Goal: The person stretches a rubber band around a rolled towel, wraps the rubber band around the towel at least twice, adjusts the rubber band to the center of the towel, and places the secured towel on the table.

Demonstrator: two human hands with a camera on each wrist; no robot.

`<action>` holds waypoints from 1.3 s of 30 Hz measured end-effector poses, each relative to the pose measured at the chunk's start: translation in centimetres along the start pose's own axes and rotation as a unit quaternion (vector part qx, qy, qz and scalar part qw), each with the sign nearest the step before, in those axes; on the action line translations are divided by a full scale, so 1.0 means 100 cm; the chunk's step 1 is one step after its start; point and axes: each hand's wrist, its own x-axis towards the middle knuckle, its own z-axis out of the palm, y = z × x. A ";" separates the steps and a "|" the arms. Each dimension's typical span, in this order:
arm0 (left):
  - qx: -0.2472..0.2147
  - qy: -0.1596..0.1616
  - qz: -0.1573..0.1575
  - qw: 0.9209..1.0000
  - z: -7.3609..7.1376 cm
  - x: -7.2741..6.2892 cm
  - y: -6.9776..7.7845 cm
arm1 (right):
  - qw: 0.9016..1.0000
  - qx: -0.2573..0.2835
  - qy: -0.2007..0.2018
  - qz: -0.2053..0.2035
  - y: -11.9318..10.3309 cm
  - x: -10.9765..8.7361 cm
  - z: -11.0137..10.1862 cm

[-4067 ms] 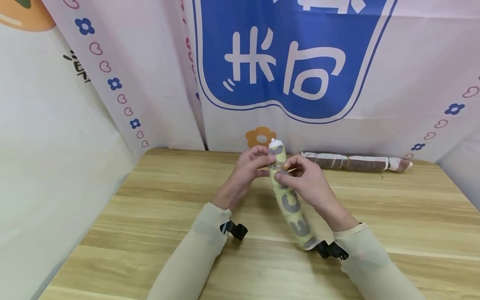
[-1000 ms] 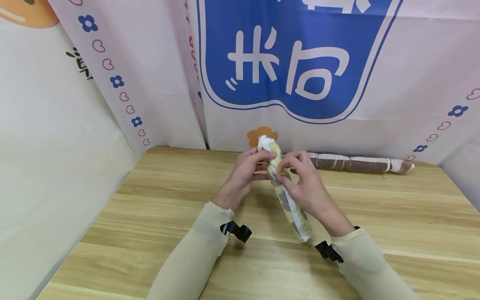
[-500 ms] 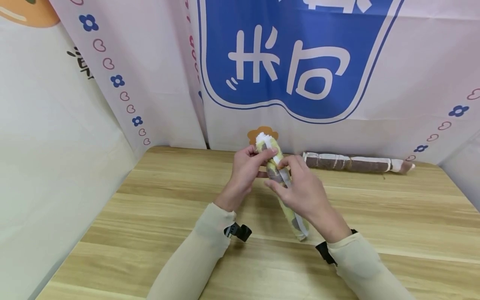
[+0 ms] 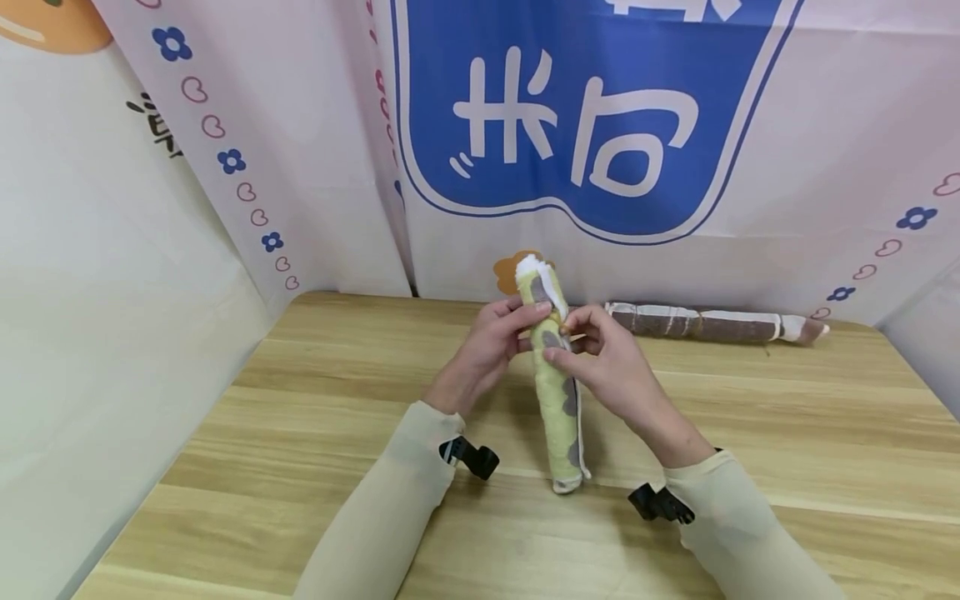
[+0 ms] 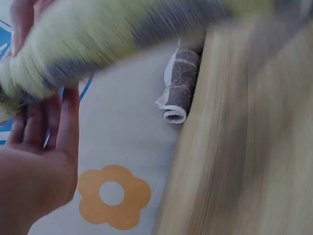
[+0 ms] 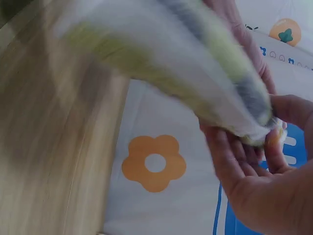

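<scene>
A rolled towel [image 4: 557,417], yellow with grey patches and a white edge, stands slanting between the two hands in the head view. My left hand [image 4: 480,350] grips it near the far end, thumb on top and fingers behind. Just below, my right hand [image 4: 618,358] pinches the roll's right side, where a thin yellowish-brown band [image 4: 557,318] crosses it. The left wrist view has the towel [image 5: 102,44] blurred across the top, with fingers beneath it. In the right wrist view, the thumb and forefinger of the right hand [image 6: 274,191] meet at the banded part.
A second rolled towel [image 4: 735,327], brown with white edges and thin bands round it, lies along the back of the wooden table [image 4: 300,467]. Behind it hangs a printed cloth [image 4: 787,275] with a blue sign and an orange flower. Black wrist cameras sit on both sleeves.
The towel has turned about its length, so its white edge has moved from the top to the right side. Its near end has swung left. My right hand has shifted its pinch on the roll.
</scene>
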 end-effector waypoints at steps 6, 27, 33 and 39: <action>-0.012 0.044 0.006 0.999 0.004 -0.001 0.002 | 1.000 -0.007 0.010 -0.007 0.003 0.001 0.002; 0.130 0.204 0.060 0.968 0.028 -0.009 0.009 | 0.950 -0.213 0.116 -0.198 0.010 -0.003 0.017; 0.128 0.192 0.106 0.967 0.030 -0.010 0.009 | 0.954 -0.231 0.120 -0.147 0.008 -0.006 0.020; 0.049 0.078 0.096 0.991 0.020 -0.005 0.008 | 0.998 -0.014 0.058 -0.029 0.003 -0.002 0.006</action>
